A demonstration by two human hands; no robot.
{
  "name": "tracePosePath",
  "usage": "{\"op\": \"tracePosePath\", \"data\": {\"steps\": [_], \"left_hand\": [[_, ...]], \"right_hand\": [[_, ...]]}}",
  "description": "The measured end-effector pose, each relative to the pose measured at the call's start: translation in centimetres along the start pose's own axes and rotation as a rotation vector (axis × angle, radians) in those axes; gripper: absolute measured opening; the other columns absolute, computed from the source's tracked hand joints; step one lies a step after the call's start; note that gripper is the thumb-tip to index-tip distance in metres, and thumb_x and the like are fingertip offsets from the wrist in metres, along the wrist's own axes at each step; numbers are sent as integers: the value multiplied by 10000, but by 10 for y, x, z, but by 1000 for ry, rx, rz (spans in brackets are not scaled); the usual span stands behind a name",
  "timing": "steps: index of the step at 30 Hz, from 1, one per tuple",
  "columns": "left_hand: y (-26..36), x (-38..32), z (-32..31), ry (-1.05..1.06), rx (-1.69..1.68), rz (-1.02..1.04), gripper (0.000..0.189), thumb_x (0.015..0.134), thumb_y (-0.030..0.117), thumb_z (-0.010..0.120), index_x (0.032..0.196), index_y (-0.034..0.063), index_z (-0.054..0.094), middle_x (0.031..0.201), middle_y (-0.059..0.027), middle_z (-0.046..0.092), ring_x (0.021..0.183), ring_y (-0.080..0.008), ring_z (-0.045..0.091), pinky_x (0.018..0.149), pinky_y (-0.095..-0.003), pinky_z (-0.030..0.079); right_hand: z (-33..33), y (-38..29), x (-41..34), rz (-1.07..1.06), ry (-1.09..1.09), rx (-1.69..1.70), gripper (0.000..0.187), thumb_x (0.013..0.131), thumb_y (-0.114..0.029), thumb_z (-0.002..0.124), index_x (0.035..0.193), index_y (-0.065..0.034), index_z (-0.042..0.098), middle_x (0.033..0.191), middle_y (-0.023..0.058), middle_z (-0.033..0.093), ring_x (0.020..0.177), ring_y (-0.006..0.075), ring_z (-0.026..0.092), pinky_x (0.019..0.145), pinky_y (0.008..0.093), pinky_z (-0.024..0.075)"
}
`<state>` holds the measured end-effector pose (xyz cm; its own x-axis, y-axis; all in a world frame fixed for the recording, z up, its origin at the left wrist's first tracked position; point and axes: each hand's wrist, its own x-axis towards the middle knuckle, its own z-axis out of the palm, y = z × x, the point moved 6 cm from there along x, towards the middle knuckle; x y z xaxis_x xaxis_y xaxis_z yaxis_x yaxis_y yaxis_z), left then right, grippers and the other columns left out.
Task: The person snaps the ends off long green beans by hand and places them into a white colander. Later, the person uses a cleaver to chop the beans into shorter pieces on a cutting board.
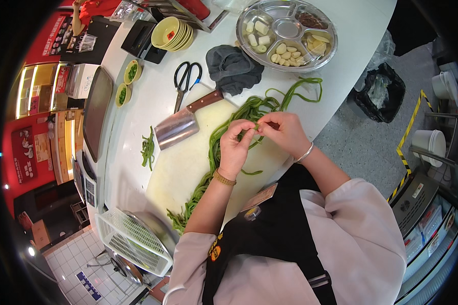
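Note:
My left hand (234, 143) and my right hand (284, 131) meet fingertip to fingertip, pinching the end of one green strand between them. Beneath and beside them, a bundle of long green vegetable strands (217, 143), probably yardlong beans, runs across the white cutting board (179, 175). Some strands loop onto the table past the board's far end. A cleaver (177, 129) with a brown wooden handle lies flat on the board, left of the bundle. Off the board's left edge sits a small heap of short green pieces (147, 150). My forearm covers part of the bundle.
Black-handled scissors (181, 85) and a dark grey cloth (234, 68) lie beyond the cleaver. A divided steel tray (287, 28) holds garlic and other ingredients. Stacked yellow bowls (171, 34) stand farther left. A white plastic basket (137, 240) sits lower left; a bin (381, 93) stands right.

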<state>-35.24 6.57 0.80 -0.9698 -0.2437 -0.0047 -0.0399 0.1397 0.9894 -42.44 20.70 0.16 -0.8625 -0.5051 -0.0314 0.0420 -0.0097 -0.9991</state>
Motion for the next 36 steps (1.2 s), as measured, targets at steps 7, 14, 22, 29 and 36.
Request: {"op": "tracePosePath", "data": {"steps": [7,14,22,29,36], "left_hand": [[4,-2,-1,-31,61,18,127,882,-66,608,989,-7,640,1042,-61,619,967,-139,582,871,-263,468],[26,-4,8,-41,441,191,171,744,-31,668,900,20,616,920,-99,623,919,-245,604,843,-350,474],[47,-5,12,-230,728,454,85,695,18,686,763,38,639,800,-95,630,860,-288,599,791,-389,478],[25,-3,-12,5,284,147,20,836,31,678,839,12,678,876,-101,676,843,-218,626,759,-312,503],[10,4,-57,206,-15,-116,537,920,44,604,1421,9,414,1424,-152,476,1296,-209,468,1057,-325,393]], "right_hand": [[2,-20,-5,-182,8,-302,102,790,-65,666,864,4,686,780,116,667,648,187,653,600,286,512],[7,-23,-10,-287,-7,-437,79,744,-74,660,796,-15,659,731,124,632,613,262,621,567,334,501],[24,-21,-24,-411,-53,-578,132,753,-127,646,714,-37,558,655,126,567,599,293,593,548,384,486],[-34,27,-31,312,310,434,126,841,-117,573,811,2,601,606,43,554,548,154,557,533,297,483],[-94,-20,-44,-233,750,-355,331,765,90,530,1062,-31,612,1025,86,606,871,186,592,738,280,496]]}}
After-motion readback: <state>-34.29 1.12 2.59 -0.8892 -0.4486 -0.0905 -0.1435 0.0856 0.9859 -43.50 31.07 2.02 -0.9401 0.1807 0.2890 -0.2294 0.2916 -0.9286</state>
